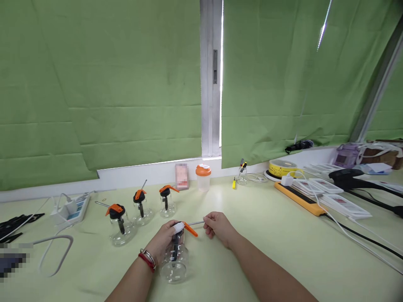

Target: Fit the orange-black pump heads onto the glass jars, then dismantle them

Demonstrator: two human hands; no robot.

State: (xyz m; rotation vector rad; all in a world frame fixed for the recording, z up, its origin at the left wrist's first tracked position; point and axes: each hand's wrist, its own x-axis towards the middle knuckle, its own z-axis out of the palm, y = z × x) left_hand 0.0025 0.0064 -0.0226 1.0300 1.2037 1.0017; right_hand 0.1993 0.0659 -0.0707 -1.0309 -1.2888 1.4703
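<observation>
With the held glass bottle [175, 272] as the clock's centre, the left hand [164, 238] curls around its upper part, while the right hand [220, 229] at two o'clock pinches the end of a thin metal rod [195, 222]; below the rod an orange lever [190, 230] slants toward four. Three similar bottles [141, 211] stand from ten to twelve o'clock, and an orange-lidded cup [203, 181] at one. The tabletop [252, 218] stretches between the right hand and an orange power strip [299, 199] at two, its back edge meeting a white ledge [147, 173] at twelve

Left hand [164, 238] grips bottle [175, 262]; 3 more bottles [142, 212] beyond.
</observation>
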